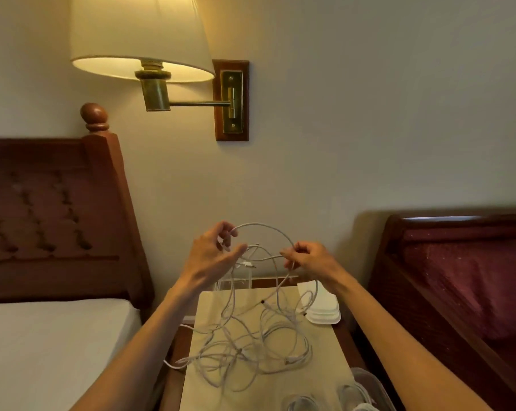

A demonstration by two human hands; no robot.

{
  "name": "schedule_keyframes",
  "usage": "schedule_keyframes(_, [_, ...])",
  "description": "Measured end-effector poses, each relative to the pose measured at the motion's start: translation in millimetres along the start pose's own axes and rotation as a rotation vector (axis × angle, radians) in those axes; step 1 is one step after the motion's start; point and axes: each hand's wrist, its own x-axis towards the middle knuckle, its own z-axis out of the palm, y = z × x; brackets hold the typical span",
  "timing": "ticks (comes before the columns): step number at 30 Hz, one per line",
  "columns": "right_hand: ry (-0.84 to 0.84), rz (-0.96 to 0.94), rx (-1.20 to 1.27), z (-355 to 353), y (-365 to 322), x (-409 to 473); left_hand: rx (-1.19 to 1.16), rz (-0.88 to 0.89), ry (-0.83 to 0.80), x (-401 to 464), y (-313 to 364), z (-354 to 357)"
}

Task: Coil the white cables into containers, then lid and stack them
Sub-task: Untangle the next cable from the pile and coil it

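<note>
Above the bench (336, 345), at 12 o'clock from a loose tangle of white cables (250, 351), 2 hands lift 1 cable loop (265, 229). Left hand (212, 256) pinches it at 10 o'clock; right hand (307, 259) fingers pinch it at 3 o'clock. Light, limp and snag-prone, it is best held near a plug end. Lids (322, 307) sit at 2 o'clock.

A single head-worn wide-angle view looks forward and slightly down from close above a narrow bedside table (333, 345) set between two beds, facing the wall (354, 114) and its lamp (141, 37), with the frame's bottom edge, perhaps holding containers, too blurred to tell.
</note>
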Motion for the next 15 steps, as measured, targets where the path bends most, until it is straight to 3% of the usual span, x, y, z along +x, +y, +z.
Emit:
schedule_keyframes(2, [0.009,-0.055,0.067,-13.7,-8.3,-0.9,0.125,-0.025,-0.094,-12.9,-22.1,3.3])
schedule_keyframes(5, [-0.044,-0.113,0.031,-22.9,-13.9,-3.6,0.111,-0.121,-0.090,-27.4,-46.6,10.0])
schedule_keyframes(11, [0.214,-0.306,-0.051,-31.7,-42.2,-5.2,0.415,-0.087,-0.243,-58.1,-66.3,18.7])
schedule_keyframes(13, [0.237,-0.371,-0.172,-23.1,-59.6,-2.6,0.255,-0.031,-0.205,-65.9,-53.6,28.1])
schedule_keyframes(15, [0.180,-0.401,-0.423,-13.4,-72.3,2.7,-0.046,-0.081,-0.027,-62.0,-37.2,31.4])
